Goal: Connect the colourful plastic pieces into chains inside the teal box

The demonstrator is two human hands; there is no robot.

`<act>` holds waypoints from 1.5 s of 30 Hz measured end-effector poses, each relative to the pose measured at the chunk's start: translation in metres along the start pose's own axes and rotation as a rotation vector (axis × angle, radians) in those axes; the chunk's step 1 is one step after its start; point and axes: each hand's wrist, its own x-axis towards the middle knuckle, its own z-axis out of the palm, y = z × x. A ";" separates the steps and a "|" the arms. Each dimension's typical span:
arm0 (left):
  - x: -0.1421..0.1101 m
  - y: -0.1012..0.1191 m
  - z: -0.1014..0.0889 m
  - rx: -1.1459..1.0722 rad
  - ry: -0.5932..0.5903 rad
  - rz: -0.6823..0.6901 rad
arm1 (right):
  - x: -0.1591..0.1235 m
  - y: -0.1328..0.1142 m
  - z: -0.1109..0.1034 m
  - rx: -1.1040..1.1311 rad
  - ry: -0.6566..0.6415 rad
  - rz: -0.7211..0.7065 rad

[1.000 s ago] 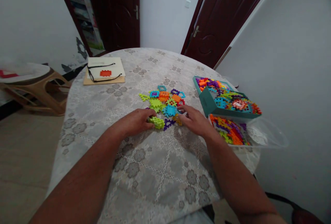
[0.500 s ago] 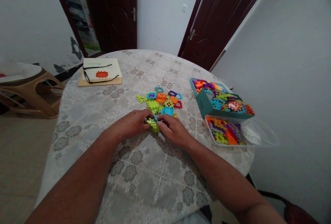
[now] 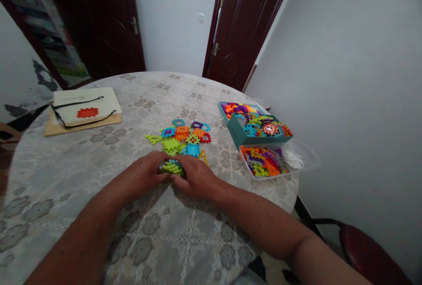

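Observation:
Between my two hands is a small build of interlocking plastic blocks [image 3: 173, 169], lime green with a bit of blue at its top. My left hand [image 3: 150, 170] is closed on its left side, thumb near the bottom. From the right, my right hand [image 3: 195, 176] curls over the top and side of it, thumb underneath. Fingers cover part of the build. Just beyond the hands lies a loose heap of notched pieces: a lime green one [image 3: 171, 145], a blue one [image 3: 193, 149], an orange one [image 3: 182, 133] and a yellow triangle [image 3: 203, 157] among them.
At the right stand a teal box [image 3: 242, 135] and a clear plastic tub [image 3: 263, 178], both full of coloured pieces. Black-framed glasses [image 3: 61, 118] and an orange-red piece [image 3: 87, 112] rest on papers at the left. A patterned cloth [image 3: 184, 232] covers the round table.
My view has swung to the right, so the table things appear further left. My right hand has wrapped further over the green build, and both thumbs now sit low on it.

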 end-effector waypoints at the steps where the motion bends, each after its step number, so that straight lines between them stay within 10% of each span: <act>1: 0.000 -0.001 0.000 -0.007 0.000 0.021 | 0.000 -0.001 0.001 -0.004 0.002 -0.001; 10: -0.005 0.009 -0.009 -0.273 -0.108 -0.009 | 0.005 -0.002 -0.032 0.036 0.086 0.056; 18: -0.003 0.001 -0.010 -0.205 0.025 -0.004 | 0.009 0.053 -0.179 -0.298 0.532 0.358; 23: -0.002 0.000 -0.006 -0.177 0.029 0.023 | 0.018 0.101 -0.235 -0.570 0.505 0.584; 28: -0.003 0.001 -0.009 -0.156 0.039 0.023 | 0.023 0.123 -0.234 -0.642 0.300 0.726; 37: -0.005 0.001 -0.009 -0.132 0.047 0.010 | 0.010 0.135 -0.217 -0.666 0.306 0.616; 45: -0.004 0.000 -0.006 -0.092 0.069 0.021 | -0.002 0.086 -0.191 -0.588 0.410 0.307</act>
